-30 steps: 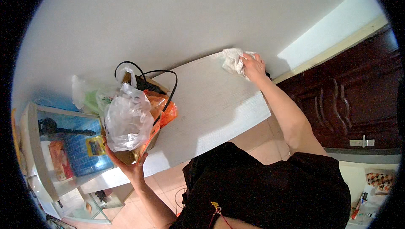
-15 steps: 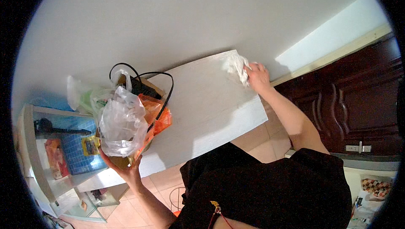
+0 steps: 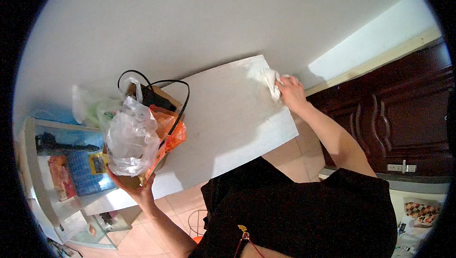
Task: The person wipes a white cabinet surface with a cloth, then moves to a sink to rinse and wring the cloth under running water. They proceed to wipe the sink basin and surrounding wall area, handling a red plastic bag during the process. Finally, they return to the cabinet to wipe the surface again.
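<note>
My right hand (image 3: 290,92) is closed round a crumpled white cloth (image 3: 266,81), pressed on the right end of a long white board-like tabletop (image 3: 216,115). At the tabletop's left part stands a brown cardboard box (image 3: 175,105) heaped with plastic bags. On top are a clear bag (image 3: 133,132) and an orange bag (image 3: 176,134), with a black strap (image 3: 188,99) looping over them. My left hand (image 3: 135,189) grips the near lower side of this box, thumb and fingers spread round it. Its fingertips are partly hidden beneath.
A glass-fronted cabinet (image 3: 28,153) with a blue basket (image 3: 90,172) stands at the left. A grey-white wall (image 3: 190,25) runs along the tabletop's far edge. A dark red door (image 3: 403,110) is at the right. Pinkish floor tiles (image 3: 285,160) lie below.
My right hand and the cloth have slid slightly nearer along the tabletop's right end. The box with the bags, held by my left hand, has shifted a little left.
</note>
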A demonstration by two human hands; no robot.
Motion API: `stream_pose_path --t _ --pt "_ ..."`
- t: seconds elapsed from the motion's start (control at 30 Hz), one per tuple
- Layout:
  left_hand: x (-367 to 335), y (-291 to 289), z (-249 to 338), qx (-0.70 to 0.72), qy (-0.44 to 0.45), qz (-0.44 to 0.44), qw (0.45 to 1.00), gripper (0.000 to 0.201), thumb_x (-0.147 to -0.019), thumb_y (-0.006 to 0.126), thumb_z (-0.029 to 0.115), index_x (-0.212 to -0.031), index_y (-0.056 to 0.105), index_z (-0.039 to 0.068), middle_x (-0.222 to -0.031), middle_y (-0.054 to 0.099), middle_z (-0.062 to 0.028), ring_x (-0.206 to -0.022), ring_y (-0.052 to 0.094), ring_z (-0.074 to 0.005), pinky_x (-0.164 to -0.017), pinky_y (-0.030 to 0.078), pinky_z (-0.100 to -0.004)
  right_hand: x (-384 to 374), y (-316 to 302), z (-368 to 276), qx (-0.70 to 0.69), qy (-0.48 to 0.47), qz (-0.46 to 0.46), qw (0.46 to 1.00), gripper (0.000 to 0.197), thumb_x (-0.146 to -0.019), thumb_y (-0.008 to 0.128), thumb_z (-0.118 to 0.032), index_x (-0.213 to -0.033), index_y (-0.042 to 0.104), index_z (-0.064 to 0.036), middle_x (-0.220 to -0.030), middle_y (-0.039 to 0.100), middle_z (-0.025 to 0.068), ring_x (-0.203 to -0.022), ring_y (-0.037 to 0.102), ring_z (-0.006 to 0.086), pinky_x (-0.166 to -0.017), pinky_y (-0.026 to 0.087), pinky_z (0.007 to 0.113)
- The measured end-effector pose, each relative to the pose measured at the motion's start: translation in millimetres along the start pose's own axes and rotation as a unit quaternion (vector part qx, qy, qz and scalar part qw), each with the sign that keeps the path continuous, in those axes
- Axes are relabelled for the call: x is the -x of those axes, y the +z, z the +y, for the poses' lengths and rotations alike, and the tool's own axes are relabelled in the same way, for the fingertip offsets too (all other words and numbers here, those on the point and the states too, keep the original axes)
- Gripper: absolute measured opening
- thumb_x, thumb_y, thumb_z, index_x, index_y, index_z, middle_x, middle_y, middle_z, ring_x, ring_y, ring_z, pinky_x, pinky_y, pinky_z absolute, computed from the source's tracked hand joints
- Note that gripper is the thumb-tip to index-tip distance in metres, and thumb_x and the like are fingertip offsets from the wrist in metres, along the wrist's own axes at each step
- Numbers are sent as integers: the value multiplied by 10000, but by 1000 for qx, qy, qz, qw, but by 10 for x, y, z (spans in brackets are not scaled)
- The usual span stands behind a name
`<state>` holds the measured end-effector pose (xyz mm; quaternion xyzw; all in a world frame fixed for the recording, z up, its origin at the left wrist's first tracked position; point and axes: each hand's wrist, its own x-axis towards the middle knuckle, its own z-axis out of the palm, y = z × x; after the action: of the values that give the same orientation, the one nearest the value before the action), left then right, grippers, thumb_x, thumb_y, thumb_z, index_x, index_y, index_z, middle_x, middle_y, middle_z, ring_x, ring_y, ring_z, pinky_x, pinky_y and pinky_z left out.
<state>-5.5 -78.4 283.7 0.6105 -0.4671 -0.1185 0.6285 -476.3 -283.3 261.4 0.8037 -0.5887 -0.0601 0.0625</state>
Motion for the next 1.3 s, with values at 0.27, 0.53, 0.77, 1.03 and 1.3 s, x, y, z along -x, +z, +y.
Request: stream_pose_path --t 0.27,0.53,0.77,1.03,1.3 --pt "-61 61 93 13 -13 -27 999 1225 -512 875 278 -1439 92 116 -1466 172 -131 -1342 189 -305 -1102 165 -476 -727 -68 -116 66 22 -13 998 387 -777 578 -136 -1160 568 -190 -1181 513 45 -1110 437 293 -852 415 456" --pt "9 6 -142 46 -36 -43 997 1215 -512 863 99 -1433 70 131 -1440 209 -124 -1308 251 -278 -1082 224 -434 392 -94 -708 53 -129 5 990 330 -772 564 -144 -1088 621 -68 -1301 451 135 -1251 318 333 -917 311 479" --pt "77 9 -170 -3 12 -40 999 1031 -547 855 272 -1359 237 119 -1367 243 -129 -1283 277 -268 -1044 287 -416 164 -394 -787 -172 -52 -135 975 487 -706 653 -341 -1119 612 -85 -1406 349 120 -1305 236 365 -978 268 496" --pt "558 -4 225 -9 26 -36 999 829 -535 854 385 -1201 437 119 -1253 323 -190 -1202 346 -347 -989 318 -451 320 -293 -920 -79 -64 -103 989 645 -657 740 -356 -1217 517 -127 -1417 311 85 -1265 294 366 -967 326 524" --pt "935 -356 356 -10 5 -115 993 790 -584 829 398 -1210 420 144 -1278 300 -186 -1214 332 -355 -987 321 -494 -362 -12 -1453 -126 -97 52 986 461 -758 644 -206 -1198 536 -116 -1309 437 88 -1177 407 315 -939 396 405"
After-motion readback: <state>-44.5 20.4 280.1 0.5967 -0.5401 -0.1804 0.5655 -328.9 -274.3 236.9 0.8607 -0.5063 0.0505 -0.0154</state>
